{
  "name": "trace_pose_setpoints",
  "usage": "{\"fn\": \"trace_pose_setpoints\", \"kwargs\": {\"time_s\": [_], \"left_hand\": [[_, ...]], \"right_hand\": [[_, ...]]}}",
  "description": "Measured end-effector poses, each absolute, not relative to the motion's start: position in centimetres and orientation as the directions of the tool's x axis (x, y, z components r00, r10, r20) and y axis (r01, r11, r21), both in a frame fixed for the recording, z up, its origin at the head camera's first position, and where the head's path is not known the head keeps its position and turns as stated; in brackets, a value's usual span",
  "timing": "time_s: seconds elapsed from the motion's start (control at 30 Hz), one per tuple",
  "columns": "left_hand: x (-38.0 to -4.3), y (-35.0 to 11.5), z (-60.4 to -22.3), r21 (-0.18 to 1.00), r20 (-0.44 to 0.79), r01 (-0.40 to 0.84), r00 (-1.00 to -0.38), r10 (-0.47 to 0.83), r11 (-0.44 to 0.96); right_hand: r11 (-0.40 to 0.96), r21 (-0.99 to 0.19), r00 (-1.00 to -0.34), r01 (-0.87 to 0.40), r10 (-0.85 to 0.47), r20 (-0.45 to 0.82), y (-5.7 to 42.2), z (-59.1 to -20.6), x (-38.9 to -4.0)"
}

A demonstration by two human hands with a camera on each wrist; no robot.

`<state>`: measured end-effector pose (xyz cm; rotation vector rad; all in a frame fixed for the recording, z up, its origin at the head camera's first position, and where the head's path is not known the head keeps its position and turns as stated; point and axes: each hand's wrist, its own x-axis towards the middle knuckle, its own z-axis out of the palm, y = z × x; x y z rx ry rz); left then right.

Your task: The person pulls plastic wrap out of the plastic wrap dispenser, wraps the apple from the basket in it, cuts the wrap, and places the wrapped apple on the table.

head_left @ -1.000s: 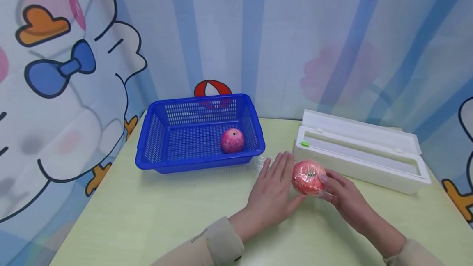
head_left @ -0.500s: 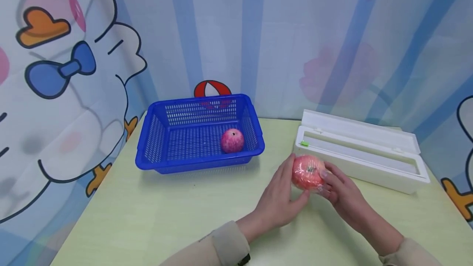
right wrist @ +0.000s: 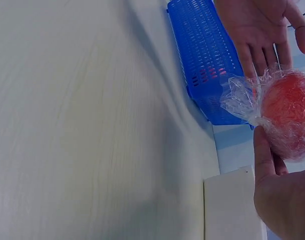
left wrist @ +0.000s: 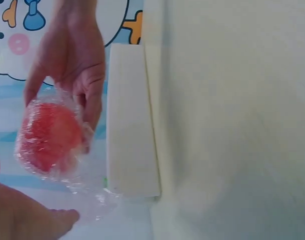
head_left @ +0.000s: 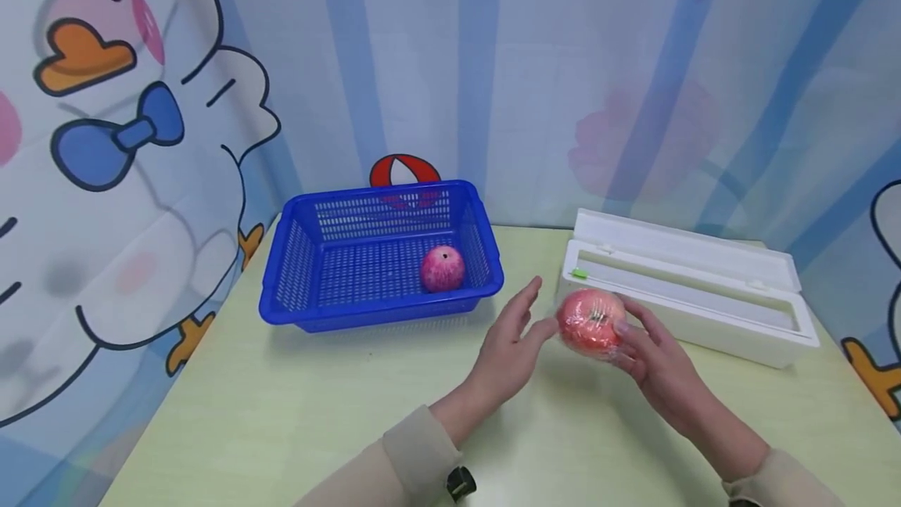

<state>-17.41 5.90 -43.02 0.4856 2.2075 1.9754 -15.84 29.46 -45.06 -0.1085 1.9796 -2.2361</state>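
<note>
An apple wrapped in cling film [head_left: 590,321] sits in my right hand [head_left: 629,337], whose fingers and thumb curl round its right side just above the table. My left hand [head_left: 529,310] stands to its left with fingers straight and spread, the thumb near the wrap. In the right wrist view the wrapped apple [right wrist: 288,111] trails a loose twist of film towards the left hand [right wrist: 260,31]. The left wrist view shows the wrapped apple [left wrist: 49,137] under the right hand's fingers [left wrist: 90,95]. A second, bare apple [head_left: 443,268] lies in the blue basket [head_left: 317,307].
A long white cling-film dispenser box [head_left: 693,311] lies open at the back right, close behind the hands. The pale green table [head_left: 317,405] ends at a cartoon-printed curtain [head_left: 141,139] behind and to the left.
The right hand has raised the wrapped apple a little and tilted it. The left hand, which cupped the apple's left side, has drawn back and its fingers have spread.
</note>
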Motion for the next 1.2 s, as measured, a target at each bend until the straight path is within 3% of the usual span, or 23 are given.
{"fn": "trace_pose_setpoints", "kwargs": {"time_s": [0.2,0.3,0.43,0.63,0.83,1.2], "left_hand": [[-16.7,6.1,-42.1,0.973,-0.110,-0.037,-0.942,0.316,0.228],[-16.6,6.7,-42.4,0.974,-0.135,-0.063,-0.934,0.332,0.217],[-16.6,7.3,-42.8,0.990,-0.117,-0.081,-0.927,0.356,0.113],[-17.3,7.4,-43.3,0.965,-0.100,-0.185,-0.915,0.390,-0.185],[-17.9,6.9,-43.6,0.951,-0.109,-0.205,-0.924,0.367,-0.232],[-18.5,6.8,-43.8,0.940,-0.180,-0.245,-0.947,0.265,-0.238]], "right_hand": [[-0.119,-0.993,-0.987,0.024,-0.159,-0.005,28.9,-45.2,-15.9],[-0.111,-0.994,-0.987,0.016,-0.158,0.001,28.5,-45.1,-15.9],[-0.103,-0.995,-0.987,0.008,-0.160,0.009,28.1,-45.0,-15.9],[-0.074,-0.997,-0.987,0.026,-0.161,-0.013,28.2,-45.1,-15.9],[-0.040,-0.999,-0.981,0.018,-0.195,-0.010,28.7,-45.1,-16.0],[0.302,-0.952,-0.977,-0.050,-0.213,-0.016,28.8,-44.3,-16.0]]}}
